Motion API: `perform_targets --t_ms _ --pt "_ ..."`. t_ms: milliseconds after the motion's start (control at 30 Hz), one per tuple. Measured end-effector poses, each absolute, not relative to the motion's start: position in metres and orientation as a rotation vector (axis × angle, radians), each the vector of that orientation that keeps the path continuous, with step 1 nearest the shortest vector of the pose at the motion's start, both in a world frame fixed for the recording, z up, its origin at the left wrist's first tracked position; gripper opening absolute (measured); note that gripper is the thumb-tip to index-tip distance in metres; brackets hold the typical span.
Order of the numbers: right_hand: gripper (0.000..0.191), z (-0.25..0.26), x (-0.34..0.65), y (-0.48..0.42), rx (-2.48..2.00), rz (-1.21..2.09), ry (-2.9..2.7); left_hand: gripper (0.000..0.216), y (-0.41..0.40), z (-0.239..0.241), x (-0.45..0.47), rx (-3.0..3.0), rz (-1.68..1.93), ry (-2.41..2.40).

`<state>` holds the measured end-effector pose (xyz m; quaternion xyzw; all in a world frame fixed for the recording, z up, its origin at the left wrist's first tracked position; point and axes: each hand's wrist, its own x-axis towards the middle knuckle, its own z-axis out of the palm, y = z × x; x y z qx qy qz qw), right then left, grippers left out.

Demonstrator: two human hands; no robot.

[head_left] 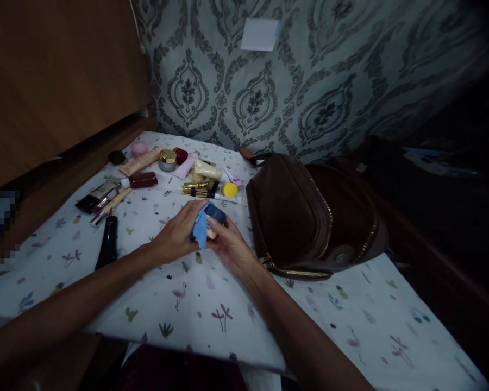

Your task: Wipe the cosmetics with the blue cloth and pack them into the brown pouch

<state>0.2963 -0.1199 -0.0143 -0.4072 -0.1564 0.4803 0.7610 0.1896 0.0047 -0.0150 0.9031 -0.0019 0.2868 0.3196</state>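
Forearms (93, 290) cross near edge of tabletop (244, 331); left hand (179, 231) holds blue cloth (201, 227) against dark-lidded jar (215, 215), right hand (235, 248) grips jar. Likely wiping: turn jar slowly, cloth taut.

A dimly lit room, apparently in a home. Grey and silvery damask-patterned wallpaper (255, 100) covers the far wall. In front of it, a white cloth (146, 296) printed with flamingos, pineapples and leaves is spread over a table-like surface. A large brown wooden panel (57, 70), like household furniture, stands at the left. Personal belongings add to the domestic look: a brown bag (283, 212), a gold-lidded jar (168, 159), and a dark red bottle (142, 180).
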Motion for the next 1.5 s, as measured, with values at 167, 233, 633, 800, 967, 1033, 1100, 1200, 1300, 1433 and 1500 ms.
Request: perform_targets --t_ms 167,233,633,800,967,1033,1100,1200,1300,1433,1500 --pt "0.035 -0.016 0.3 -0.118 -0.806 1.128 -0.336 0.061 0.013 -0.017 0.189 2.325 0.79 0.0" --pt "0.037 -0.017 0.3 -0.117 -0.795 1.131 -0.338 0.063 0.013 -0.015 0.189 2.305 0.766 -0.025" --pt "0.051 -0.018 0.288 -0.115 -0.853 1.121 -0.403 0.068 0.011 -0.013 0.187 2.196 0.731 0.099" --pt "0.034 -0.02 0.297 -0.12 -0.973 1.048 -0.4 0.065 0.017 -0.008 0.184 2.192 0.648 -0.01" --pt "0.045 -0.017 0.303 -0.123 -1.019 1.046 -0.408 0.052 0.016 -0.007 0.185 2.21 0.66 -0.063" --pt "0.041 -0.017 0.304 -0.123 -1.0 1.046 -0.415 0.051 0.016 -0.007 0.186 2.211 0.694 -0.1" --pt "0.037 -0.018 0.305 -0.123 -0.975 1.043 -0.424 0.049 0.015 -0.007 0.187 2.222 0.746 -0.138" --pt "0.035 -0.02 0.305 -0.121 -0.944 1.018 -0.388 0.043 0.015 -0.009 0.187 2.308 0.846 -0.185" --pt "0.036 -0.021 0.302 -0.12 -0.919 0.983 -0.344 0.042 0.013 -0.013 0.187 2.431 0.986 -0.247" --pt "0.036 -0.022 0.298 -0.118 -0.883 0.931 -0.285 0.047 0.007 -0.019 0.189 2.556 1.065 -0.228" --pt "0.037 -0.024 0.297 -0.117 -0.871 0.908 -0.247 0.05 0.003 -0.021 0.191 2.576 0.998 -0.161"
